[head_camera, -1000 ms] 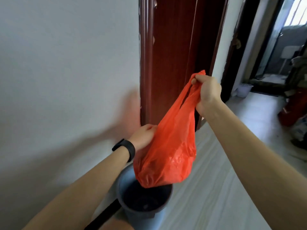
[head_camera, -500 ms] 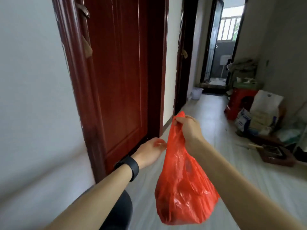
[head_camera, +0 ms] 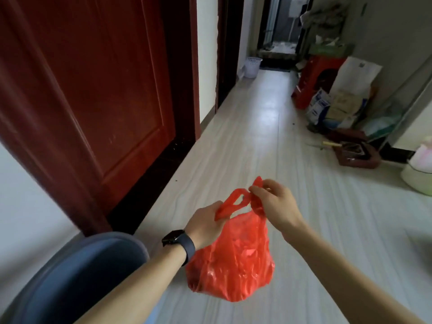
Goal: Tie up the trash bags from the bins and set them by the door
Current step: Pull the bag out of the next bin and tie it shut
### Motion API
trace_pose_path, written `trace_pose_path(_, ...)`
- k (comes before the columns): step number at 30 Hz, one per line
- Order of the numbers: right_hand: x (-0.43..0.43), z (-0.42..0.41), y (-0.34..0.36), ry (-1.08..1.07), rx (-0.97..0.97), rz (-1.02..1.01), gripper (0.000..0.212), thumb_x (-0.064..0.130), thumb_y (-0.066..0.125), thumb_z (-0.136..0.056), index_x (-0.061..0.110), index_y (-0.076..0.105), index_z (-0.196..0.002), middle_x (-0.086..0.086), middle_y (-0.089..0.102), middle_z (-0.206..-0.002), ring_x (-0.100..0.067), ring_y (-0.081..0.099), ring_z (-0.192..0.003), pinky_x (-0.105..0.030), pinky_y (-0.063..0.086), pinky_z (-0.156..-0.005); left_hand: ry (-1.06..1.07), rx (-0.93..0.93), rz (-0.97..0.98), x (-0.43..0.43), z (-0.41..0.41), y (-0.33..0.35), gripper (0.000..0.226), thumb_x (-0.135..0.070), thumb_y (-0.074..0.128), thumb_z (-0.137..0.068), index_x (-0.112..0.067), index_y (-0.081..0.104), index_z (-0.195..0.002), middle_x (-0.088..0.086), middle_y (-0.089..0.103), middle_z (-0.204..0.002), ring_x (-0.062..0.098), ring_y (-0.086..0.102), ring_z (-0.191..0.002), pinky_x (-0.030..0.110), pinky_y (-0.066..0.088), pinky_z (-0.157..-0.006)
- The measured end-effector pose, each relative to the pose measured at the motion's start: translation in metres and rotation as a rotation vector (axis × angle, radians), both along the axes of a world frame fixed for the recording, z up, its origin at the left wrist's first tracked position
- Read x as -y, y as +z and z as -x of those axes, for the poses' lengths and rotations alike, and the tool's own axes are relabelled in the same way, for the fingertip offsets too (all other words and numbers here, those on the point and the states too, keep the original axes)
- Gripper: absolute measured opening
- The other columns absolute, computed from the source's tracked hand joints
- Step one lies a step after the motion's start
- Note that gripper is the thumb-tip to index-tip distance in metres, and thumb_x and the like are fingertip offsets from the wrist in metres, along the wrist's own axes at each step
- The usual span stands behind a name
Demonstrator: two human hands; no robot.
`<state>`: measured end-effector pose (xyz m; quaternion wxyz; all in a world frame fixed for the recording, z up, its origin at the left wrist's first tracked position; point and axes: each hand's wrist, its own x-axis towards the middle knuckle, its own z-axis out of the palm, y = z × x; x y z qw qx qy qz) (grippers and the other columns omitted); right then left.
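Observation:
A full red plastic trash bag (head_camera: 231, 263) hangs low over the pale floor, just right of the blue-grey bin (head_camera: 77, 274) at the lower left. My left hand (head_camera: 207, 222), with a black watch on its wrist, grips the bag's left handle loop. My right hand (head_camera: 273, 204) pinches the right handle loop between thumb and fingers. The two loops are pulled a little apart above the bag's open mouth. A dark red door (head_camera: 98, 90) stands shut on the left wall.
The corridor floor runs ahead to a small white basket (head_camera: 252, 66) by a far doorway. Along the right wall stand a red stool (head_camera: 313, 80), paper bags and sacks (head_camera: 346, 97), a dark red tray (head_camera: 355, 155) and a pale tub (head_camera: 418, 174).
The bag came out of the bin and down toward the floor. My left hand, empty before, now grips one handle loop. My view has swung right, down the corridor.

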<state>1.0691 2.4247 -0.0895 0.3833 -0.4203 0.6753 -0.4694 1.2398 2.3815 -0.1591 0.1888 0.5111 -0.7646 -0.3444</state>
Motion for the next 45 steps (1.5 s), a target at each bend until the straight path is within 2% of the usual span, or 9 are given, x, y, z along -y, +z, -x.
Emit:
trace_pose_path(7,0.004,0.027,-0.042,-0.057,-0.339,0.254,0.011,0.033,0.066,-0.092,0.029,0.071,-0.084,0.018,0.055,-0.12,0.002,0.056,-0.106,-0.02,0.045,-0.083,0.245,-0.502,-0.298,0.023,0.009,-0.044,0.024,-0.04,0.061,-0.089,-0.016,0.057,-0.089,0.002,0.061,-0.056,0.014,0.056,-0.053,0.038,0.048,-0.068)
trace_pose_path(11,0.025,0.02,-0.037,0.101,-0.303,0.207,0.018,0.032,0.064,-0.092,0.023,0.073,-0.078,0.008,0.072,-0.075,-0.008,0.067,-0.068,-0.027,0.052,-0.064,0.048,-0.636,-0.407,0.022,0.029,-0.039,0.034,-0.024,0.074,-0.085,-0.031,0.06,-0.115,-0.017,0.062,-0.062,-0.003,0.054,-0.049,0.011,0.041,-0.051)
trace_pose_path(18,0.063,0.027,-0.054,0.097,-0.103,0.097,0.027,0.03,0.061,-0.093,0.015,0.075,-0.077,-0.001,0.077,-0.079,-0.02,0.073,-0.07,-0.035,0.056,-0.063,-0.09,-0.172,-0.401,0.03,0.043,-0.068,0.036,-0.051,0.078,-0.073,-0.016,0.07,-0.072,-0.012,0.066,-0.063,0.004,0.063,-0.063,0.024,0.047,-0.063)
trace_pose_path(23,0.054,0.052,-0.091,-0.057,0.172,0.083,0.031,0.041,0.064,-0.09,0.013,0.07,-0.1,-0.002,0.075,-0.099,-0.025,0.073,-0.09,-0.036,0.053,-0.07,0.043,-0.313,-0.532,0.04,0.031,-0.074,0.029,-0.044,0.076,-0.08,-0.016,0.078,-0.085,0.001,0.077,-0.08,0.016,0.074,-0.077,0.037,0.059,-0.079)
trace_pose_path(28,0.02,0.039,-0.171,0.353,-0.233,0.016,0.06,0.072,0.065,-0.068,0.047,0.059,-0.122,0.024,0.056,-0.133,-0.004,0.049,-0.129,-0.019,0.036,-0.107,-0.025,-0.382,-0.658,0.051,0.025,-0.075,0.012,-0.02,0.073,-0.083,-0.01,0.076,-0.09,-0.003,0.07,-0.064,0.01,0.065,-0.059,0.022,0.049,-0.063)
trace_pose_path(32,0.013,0.004,-0.2,0.464,-0.544,0.178,0.028,0.06,0.05,-0.092,0.038,0.064,-0.101,0.024,0.064,-0.103,-0.001,0.059,-0.104,-0.019,0.043,-0.086,0.051,-0.426,-0.695,0.066,0.024,-0.082,0.039,-0.034,0.077,-0.071,-0.004,0.074,-0.096,0.003,0.071,-0.078,0.016,0.063,-0.071,0.029,0.045,-0.069)
trace_pose_path(36,0.023,-0.006,-0.226,0.078,-0.489,0.044,0.048,0.056,0.032,-0.092,0.023,0.034,-0.058,0.011,0.04,-0.046,-0.014,0.04,-0.047,-0.036,0.038,-0.051,0.27,-0.591,-0.57,0.073,0.021,-0.091,0.03,-0.027,0.083,-0.073,-0.006,0.066,-0.085,0.004,0.058,-0.065,0.022,0.056,-0.064,0.024,0.045,-0.06)
trace_pose_path(42,0.026,0.003,-0.232,-0.116,-0.281,-0.199,0.039,0.039,0.037,-0.104,0.024,0.041,-0.067,0.007,0.05,-0.052,-0.013,0.048,-0.048,-0.033,0.036,-0.056,0.239,-0.436,-0.225,0.042,-0.016,-0.127,0.078,-0.058,0.08,-0.061,-0.039,0.052,-0.131,-0.019,0.063,-0.124,-0.007,0.056,-0.116,0.011,0.041,-0.095)
trace_pose_path(45,0.029,0.005,-0.233,-0.154,-0.221,-0.243,0.041,0.038,0.036,-0.104,0.017,0.047,-0.071,0.003,0.054,-0.06,-0.017,0.049,-0.054,-0.035,0.036,-0.056,0.128,-0.353,-0.21,0.026,-0.022,-0.15,0.048,-0.057,0.073,-0.074,-0.037,0.063,-0.117,-0.014,0.07,-0.11,0.003,0.065,-0.105,0.031,0.051,-0.094)
